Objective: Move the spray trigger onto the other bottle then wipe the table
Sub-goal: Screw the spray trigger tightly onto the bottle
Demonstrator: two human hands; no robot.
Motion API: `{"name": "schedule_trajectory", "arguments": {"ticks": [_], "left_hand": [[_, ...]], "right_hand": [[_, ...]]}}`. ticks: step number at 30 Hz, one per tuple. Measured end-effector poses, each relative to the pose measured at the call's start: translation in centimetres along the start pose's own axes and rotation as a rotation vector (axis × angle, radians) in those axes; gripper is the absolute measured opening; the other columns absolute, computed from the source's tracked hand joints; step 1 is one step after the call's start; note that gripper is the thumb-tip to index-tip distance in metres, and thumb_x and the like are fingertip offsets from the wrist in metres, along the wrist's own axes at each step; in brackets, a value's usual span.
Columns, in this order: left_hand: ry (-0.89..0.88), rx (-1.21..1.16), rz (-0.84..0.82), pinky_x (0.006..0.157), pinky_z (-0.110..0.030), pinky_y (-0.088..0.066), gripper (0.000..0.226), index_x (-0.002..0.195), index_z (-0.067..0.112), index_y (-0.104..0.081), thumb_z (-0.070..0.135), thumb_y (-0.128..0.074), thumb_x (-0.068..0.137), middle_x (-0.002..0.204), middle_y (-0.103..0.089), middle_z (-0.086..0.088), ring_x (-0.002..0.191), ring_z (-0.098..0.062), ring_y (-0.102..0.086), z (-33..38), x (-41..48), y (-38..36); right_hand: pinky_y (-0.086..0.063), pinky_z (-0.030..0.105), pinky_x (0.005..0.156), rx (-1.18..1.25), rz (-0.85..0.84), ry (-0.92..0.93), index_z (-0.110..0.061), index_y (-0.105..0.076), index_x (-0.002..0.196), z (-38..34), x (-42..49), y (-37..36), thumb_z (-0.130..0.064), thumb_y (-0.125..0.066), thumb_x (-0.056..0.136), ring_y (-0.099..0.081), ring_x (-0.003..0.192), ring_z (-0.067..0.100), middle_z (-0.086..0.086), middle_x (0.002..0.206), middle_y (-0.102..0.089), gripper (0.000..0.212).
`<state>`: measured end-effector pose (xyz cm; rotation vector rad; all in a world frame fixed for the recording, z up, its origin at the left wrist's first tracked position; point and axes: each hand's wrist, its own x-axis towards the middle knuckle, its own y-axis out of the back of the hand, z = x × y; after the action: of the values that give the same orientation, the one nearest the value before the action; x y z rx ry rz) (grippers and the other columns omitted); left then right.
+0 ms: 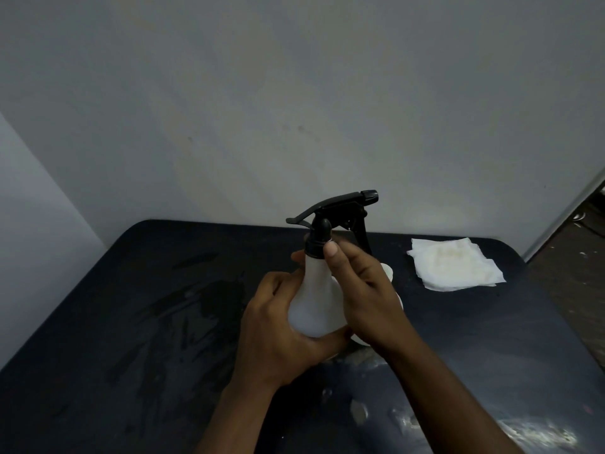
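A white bottle (pixel 316 299) with a black spray trigger (pixel 337 211) on its neck is held upright above the dark table (pixel 131 322). My left hand (pixel 281 332) wraps the bottle's body from the left and below. My right hand (pixel 363 286) is at the neck, thumb and fingers pinching the black collar of the trigger. A second white bottle (pixel 389 273) is mostly hidden behind my right hand; only slivers of it show. A white folded cloth (pixel 455 263) lies on the table at the far right.
A grey wall stands right behind the table. Wet dark smears (pixel 209 299) mark the table's left middle, and pale scuffs (pixel 537 434) show near the front right. The table's right edge drops to a brown floor (pixel 576 257).
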<state>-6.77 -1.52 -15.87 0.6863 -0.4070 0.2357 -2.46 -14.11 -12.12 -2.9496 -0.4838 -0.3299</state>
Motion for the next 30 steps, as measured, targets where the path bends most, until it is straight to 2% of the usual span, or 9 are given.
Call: {"name": "schedule_trajectory", "arguments": {"ticks": [4, 6, 9, 12, 15, 18, 20, 25, 30], "left_hand": [[0.027, -0.009, -0.004, 0.072, -0.013, -0.047, 0.079, 0.111, 0.020, -0.060, 0.070, -0.072, 0.052, 0.105, -0.059, 0.004, 0.092, 0.002, -0.057, 0.2, -0.1, -0.4], [0.049, 0.006, -0.007, 0.073, -0.017, -0.050, 0.085, 0.119, 0.024, -0.056, 0.071, -0.073, 0.050, 0.112, -0.056, 0.007, 0.095, -0.002, -0.057, 0.2, -0.2, -0.6], [0.048, 0.055, -0.028, 0.074, -0.030, -0.055, 0.092, 0.129, 0.028, -0.052, 0.070, -0.073, 0.050, 0.116, -0.053, 0.008, 0.096, -0.006, -0.058, 0.4, -0.4, -0.6], [0.004, 0.081, 0.002, 0.070, -0.031, -0.056, 0.086, 0.122, 0.025, -0.056, 0.074, -0.070, 0.052, 0.110, -0.054, 0.007, 0.090, -0.004, -0.058, 0.7, -0.4, -0.3], [-0.021, 0.084, 0.046, 0.068, -0.023, -0.054, 0.085, 0.117, 0.025, -0.056, 0.083, -0.060, 0.055, 0.107, -0.054, 0.007, 0.087, -0.003, -0.057, 0.9, -0.2, 0.2], [-0.019, 0.101, 0.050, 0.069, -0.029, -0.056, 0.087, 0.118, 0.022, -0.057, 0.078, -0.067, 0.053, 0.106, -0.055, 0.005, 0.088, -0.004, -0.056, 0.9, 0.1, 0.4], [-0.011, 0.117, 0.049, 0.069, -0.035, -0.057, 0.086, 0.119, 0.021, -0.057, 0.075, -0.069, 0.052, 0.106, -0.054, 0.007, 0.089, -0.006, -0.057, 0.8, 0.0, 0.3], [0.032, 0.123, 0.055, 0.070, -0.042, -0.056, 0.084, 0.118, 0.020, -0.058, 0.070, -0.072, 0.052, 0.107, -0.057, 0.003, 0.091, -0.011, -0.059, 0.6, -0.2, 0.2], [0.040, 0.134, 0.072, 0.069, -0.044, -0.056, 0.084, 0.119, 0.020, -0.057, 0.067, -0.072, 0.051, 0.104, -0.052, 0.010, 0.091, -0.012, -0.059, 0.6, -0.3, 0.2]], "right_hand": [[-0.054, 0.019, 0.080, 0.018, -0.015, -0.003, -0.023, -0.073, 0.101, -0.2, -0.3, 0.1, -0.038, -0.052, 0.098, -0.072, 0.092, 0.009, -0.001, 0.093, -0.077, 0.026], [-0.055, 0.021, 0.080, -0.042, 0.006, 0.024, -0.025, -0.072, 0.098, -0.3, -0.4, -0.2, -0.045, -0.059, 0.090, -0.072, 0.091, 0.010, -0.001, 0.092, -0.076, 0.025], [-0.053, 0.015, 0.068, -0.150, 0.119, 0.076, -0.018, -0.070, 0.086, -0.2, -0.5, -0.5, -0.047, -0.076, 0.079, -0.071, 0.076, 0.004, 0.001, 0.082, -0.074, 0.030], [-0.055, 0.018, 0.074, -0.141, 0.086, 0.075, -0.024, -0.073, 0.088, -0.5, -0.4, -0.2, -0.040, -0.068, 0.085, -0.073, 0.084, 0.007, 0.000, 0.089, -0.077, 0.017], [-0.058, 0.028, 0.086, -0.062, 0.020, 0.031, -0.032, -0.074, 0.095, -1.0, -0.3, 0.1, -0.037, -0.064, 0.089, -0.073, 0.095, 0.016, 0.008, 0.099, -0.076, 0.012], [-0.055, 0.045, 0.094, 0.018, 0.046, -0.008, -0.016, -0.066, 0.112, -0.8, -0.2, -0.1, -0.035, -0.064, 0.086, -0.069, 0.104, 0.036, 0.031, 0.105, -0.068, 0.032], [-0.050, 0.059, 0.096, 0.018, 0.071, -0.016, -0.012, -0.064, 0.113, -0.7, -0.2, -0.2, -0.036, -0.066, 0.085, -0.062, 0.106, 0.049, 0.039, 0.107, -0.062, 0.037], [-0.056, 0.037, 0.093, 0.018, 0.024, 0.013, -0.021, -0.071, 0.105, -0.3, 0.0, -0.3, -0.028, -0.055, 0.093, -0.070, 0.106, 0.023, 0.013, 0.107, -0.074, 0.021], [-0.056, 0.035, 0.088, -0.032, 0.059, 0.039, -0.012, -0.070, 0.109, 0.2, 0.1, -0.9, -0.032, -0.051, 0.098, -0.070, 0.100, 0.026, 0.013, 0.103, -0.074, 0.030]]}}
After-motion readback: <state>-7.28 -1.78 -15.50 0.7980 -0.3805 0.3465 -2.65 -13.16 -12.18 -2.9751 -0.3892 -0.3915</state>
